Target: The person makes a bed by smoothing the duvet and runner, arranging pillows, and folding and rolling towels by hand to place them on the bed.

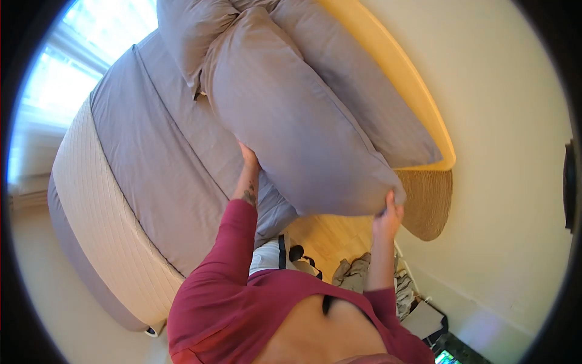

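Observation:
A large grey pillow lies slantwise across the head end of the bed, its near end raised toward me. My right hand is closed on the pillow's near right corner, with the fingers against the cloth. On the pillow's left edge is my left hand, closed on it, the fingers partly hidden by the fabric. Behind it, a second grey pillow leans along the yellow headboard. Another grey pillow rests at the far end.
Grey bedding covers the bed, with a cream ribbed blanket across its foot end. A brown woven piece is below the headboard by the wall. Crumpled clothes lie near the wooden floor. A bright window is at upper left.

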Motion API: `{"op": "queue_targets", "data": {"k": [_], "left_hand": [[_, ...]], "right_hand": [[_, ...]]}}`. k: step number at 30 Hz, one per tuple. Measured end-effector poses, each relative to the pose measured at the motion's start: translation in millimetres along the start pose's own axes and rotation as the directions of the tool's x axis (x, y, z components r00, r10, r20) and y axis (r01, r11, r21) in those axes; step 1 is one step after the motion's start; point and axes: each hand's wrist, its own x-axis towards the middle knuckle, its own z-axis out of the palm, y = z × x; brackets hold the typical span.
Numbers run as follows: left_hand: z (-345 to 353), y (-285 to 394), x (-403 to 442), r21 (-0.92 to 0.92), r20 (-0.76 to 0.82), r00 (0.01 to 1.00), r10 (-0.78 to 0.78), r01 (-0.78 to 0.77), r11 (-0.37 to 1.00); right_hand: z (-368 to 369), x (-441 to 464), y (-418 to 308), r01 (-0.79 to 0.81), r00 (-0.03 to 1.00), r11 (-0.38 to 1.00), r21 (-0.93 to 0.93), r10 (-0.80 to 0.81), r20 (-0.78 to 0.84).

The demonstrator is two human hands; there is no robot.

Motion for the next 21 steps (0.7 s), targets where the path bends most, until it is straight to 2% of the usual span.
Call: {"op": "queue_targets", "data": {"k": [1, 4, 5, 6, 7, 8, 9, 10, 11, 12, 13, 14, 15, 17, 19, 20, 21], "left_hand": [[-2, -9, -4, -0.005, -0.005, 0.998, 0.066, -0.067, 0.998], [9, -27, -45, -0.021, -0.162, 0.986, 0.044, -0.049, 0.999], [2, -28, -44, -0.022, -0.181, 0.983, 0.041, -0.046, 0.999], [-4, -24, -41, 0.140, -0.224, 0.972, 0.070, -0.039, 0.989], [-8, -17, -34, 0.293, -0.262, 0.959, 0.109, -0.029, 0.956], [-12, -3, -21, 0.368, -0.317, 0.888, 0.334, -0.210, 0.906], [-12, 21, -2, 0.457, -0.344, 0.770, 0.538, -0.363, 0.812], [3, 61, 9, 0.660, -0.246, 0.601, 0.760, -0.471, 0.585], [64, 108, 1, 0.616, -0.179, 0.458, 0.871, -0.638, 0.462], [96, 144, 15, 0.590, 0.039, 0.382, 0.923, -0.754, 0.287], [145, 180, -2, 0.696, 0.262, 0.376, 0.888, -0.712, 0.096], [171, 201, 31, 0.646, 0.497, 0.189, 0.847, -0.732, -0.216], [205, 213, 36, 0.655, 0.605, 0.265, 0.751, -0.702, -0.281], [255, 218, 41, 0.811, 0.579, 0.572, 0.581, -0.334, -0.480], [263, 235, 95, 0.722, 0.539, 0.802, 0.259, -0.280, -0.633], [272, 236, 89, 0.729, 0.532, 0.804, 0.266, -0.276, -0.626], [289, 242, 86, 0.747, 0.614, 0.677, 0.406, -0.333, -0.575]], "right_hand": [[3, -10, -15, -0.013, 1.000, 1.000, 0.015, 0.014, -0.020], [-11, -8, -31, -0.057, 0.994, 0.998, 0.027, 0.054, 0.094], [-23, -8, -23, -0.090, 0.996, 0.995, -0.039, 0.090, -0.001], [-33, -7, -17, -0.120, 0.990, 0.988, -0.100, 0.111, -0.089], [-33, -7, -15, -0.123, 0.991, 0.987, -0.106, 0.116, -0.071], [-35, -12, -14, -0.136, 0.990, 0.988, -0.079, 0.131, -0.057], [-37, -16, -13, -0.149, 0.988, 0.988, -0.048, 0.147, -0.052], [-38, -18, -13, -0.154, 0.987, 0.987, -0.051, 0.151, -0.052], [-39, -19, -15, -0.194, 0.981, 0.978, -0.074, 0.192, -0.036], [-40, -20, -16, -0.233, 0.972, 0.967, -0.099, 0.232, -0.018], [-40, -20, -15, -0.235, 0.972, 0.966, -0.106, 0.234, -0.014], [-41, -20, -13, -0.235, 0.972, 0.963, -0.133, 0.233, -0.028], [-41, -20, -12, -0.237, 0.972, 0.958, -0.160, 0.233, -0.042], [-40, -22, -11, -0.245, 0.970, 0.958, -0.151, 0.242, -0.035], [-33, -29, -17, -0.248, 0.969, 0.958, -0.145, 0.247, -0.027], [-24, -35, -26, -0.238, 0.971, 0.965, -0.108, 0.241, 0.012], [-18, -35, -28, -0.227, 0.972, 0.972, -0.062, 0.230, 0.054]]}}
